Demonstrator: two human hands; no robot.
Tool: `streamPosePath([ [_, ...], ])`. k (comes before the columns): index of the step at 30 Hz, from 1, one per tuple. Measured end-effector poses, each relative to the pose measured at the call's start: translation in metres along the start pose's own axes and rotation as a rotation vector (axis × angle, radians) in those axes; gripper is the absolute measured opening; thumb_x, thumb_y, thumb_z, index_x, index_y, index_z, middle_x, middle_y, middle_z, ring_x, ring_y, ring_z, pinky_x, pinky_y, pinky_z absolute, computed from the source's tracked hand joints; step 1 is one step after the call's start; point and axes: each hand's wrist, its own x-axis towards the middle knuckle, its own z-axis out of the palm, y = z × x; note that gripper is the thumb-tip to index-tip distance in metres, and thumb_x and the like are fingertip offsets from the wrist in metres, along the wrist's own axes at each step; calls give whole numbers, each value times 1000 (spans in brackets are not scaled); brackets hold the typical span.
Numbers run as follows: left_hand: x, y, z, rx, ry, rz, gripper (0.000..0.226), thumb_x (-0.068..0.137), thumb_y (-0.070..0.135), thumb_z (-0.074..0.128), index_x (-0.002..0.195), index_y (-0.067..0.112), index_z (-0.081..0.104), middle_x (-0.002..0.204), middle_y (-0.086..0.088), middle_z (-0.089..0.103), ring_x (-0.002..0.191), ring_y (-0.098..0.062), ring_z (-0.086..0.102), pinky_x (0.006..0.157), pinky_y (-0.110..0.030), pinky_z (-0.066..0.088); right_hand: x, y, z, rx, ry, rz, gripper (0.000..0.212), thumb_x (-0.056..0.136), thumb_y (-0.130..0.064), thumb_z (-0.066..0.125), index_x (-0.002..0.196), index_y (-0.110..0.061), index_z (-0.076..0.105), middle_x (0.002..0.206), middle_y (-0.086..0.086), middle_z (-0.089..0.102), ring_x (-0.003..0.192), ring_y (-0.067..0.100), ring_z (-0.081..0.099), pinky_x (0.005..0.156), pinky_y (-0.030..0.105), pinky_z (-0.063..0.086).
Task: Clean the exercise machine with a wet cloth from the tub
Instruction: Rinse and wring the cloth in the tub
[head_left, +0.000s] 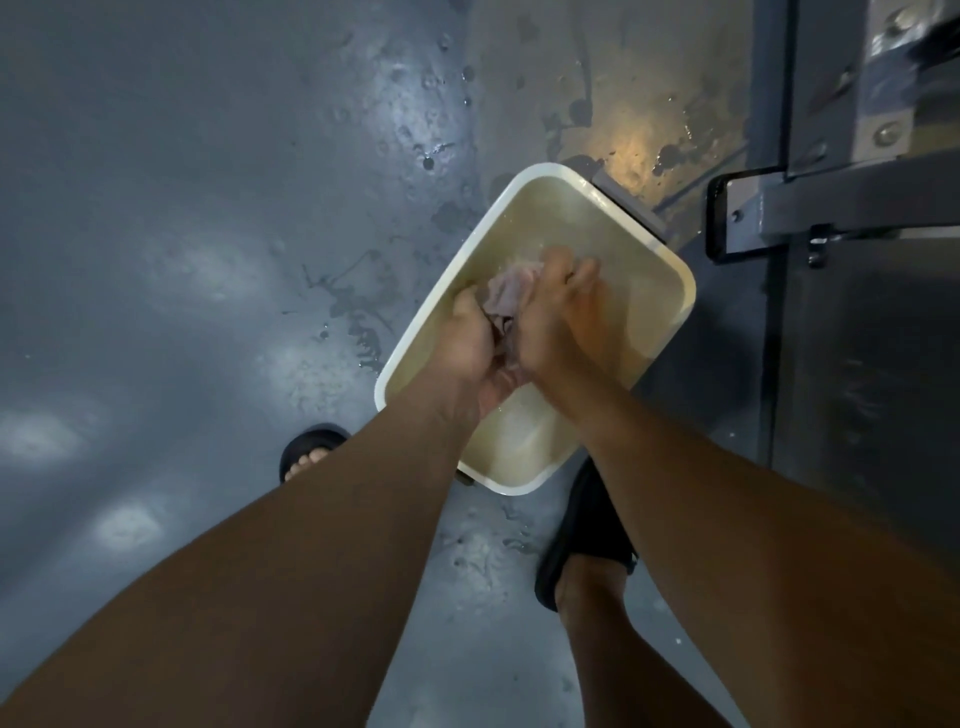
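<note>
A white rectangular tub (524, 183) stands on the grey floor, filled with cloudy water. Over its middle, a bunched pale pink cloth (506, 297) is squeezed between both hands. My left hand (475, 345) grips the cloth's near end from the left. My right hand (556, 322) wraps its fingers round the far end from the right. Much of the cloth is hidden inside the two fists. The grey metal frame of the exercise machine (831, 218) rises at the right edge, just beyond the tub.
The floor (208, 260) around the tub is wet, with dark splashes and puddles at its far and left sides. My feet in black sandals (587, 540) stand at the tub's near end. A bolted bracket (883, 130) sticks out from the machine frame.
</note>
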Motion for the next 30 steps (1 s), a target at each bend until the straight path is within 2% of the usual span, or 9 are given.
streamPosePath([
  [5, 4, -4, 3, 38, 10, -10, 33, 102, 38, 42, 89, 15, 63, 95, -10, 64, 88, -26, 64, 85, -38, 58, -13, -2, 12, 272, -331, 74, 43, 108, -46, 31, 128, -17, 55, 123, 14, 64, 117, 35, 61, 98, 44, 50],
  [10, -3, 15, 0, 114, 0, -32, 37, 100, 7, 40, 64, 17, 39, 51, 1, 39, 44, -13, 42, 42, -20, 39, -54, -8, -12, 224, -71, -318, 44, 100, -34, 31, 92, -10, 67, 86, 18, 69, 74, 44, 64, 62, 37, 50],
  [14, -9, 14, -5, 144, -61, -45, 28, 101, -7, 48, 77, 5, 57, 60, -3, 58, 54, -15, 63, 48, -17, 49, -63, -7, -22, 200, -143, -351, 48, 89, -39, 23, 71, -12, 57, 78, 23, 68, 66, 44, 64, 59, 35, 41],
  [17, -14, 11, -11, 93, -84, -88, 11, 99, 2, 54, 104, 0, 63, 88, -10, 63, 74, -17, 67, 61, -22, 54, -57, -9, -24, 254, -164, -399, 70, 83, -50, 21, 91, -2, 71, 103, 25, 72, 93, 43, 68, 80, 42, 55],
  [21, -18, 2, -16, 17, -30, -85, 21, 95, -9, 46, 95, -5, 66, 91, -15, 63, 71, -17, 64, 77, -28, 57, -27, 7, -19, 108, -226, -299, 41, 103, -41, 36, 103, -8, 61, 101, 22, 69, 94, 41, 66, 70, 36, 39],
  [23, -23, -3, -13, 17, -4, -75, 27, 105, 8, 43, 111, -4, 66, 101, -18, 67, 80, -22, 66, 97, -43, 55, -13, 8, -13, 131, -137, -161, 20, 107, -32, 40, 117, -18, 50, 114, 17, 62, 103, 37, 62, 77, 37, 42],
  [25, -24, -5, -11, 64, 87, -61, 49, 109, 43, 37, 115, 7, 70, 106, -15, 75, 87, -27, 72, 91, -51, 60, -7, 2, -5, 89, -36, 7, 33, 106, -33, 45, 137, -23, 38, 129, 16, 51, 112, 33, 56, 89, 40, 47],
  [27, -22, -5, -8, 75, 110, -76, 61, 105, 62, 31, 114, 18, 73, 107, -11, 78, 90, -27, 75, 72, -44, 64, -7, -5, 9, 43, -159, 139, 44, 104, -42, 48, 141, -21, 37, 134, 16, 50, 119, 33, 54, 94, 39, 46],
  [30, -19, -3, -2, -14, 115, -71, 51, 104, 59, 42, 110, 19, 72, 103, -3, 78, 94, -21, 74, 69, -32, 60, -23, -10, 9, 443, -398, 112, 46, 102, -58, 40, 117, -20, 63, 120, 9, 68, 113, 28, 64, 97, 38, 51],
])
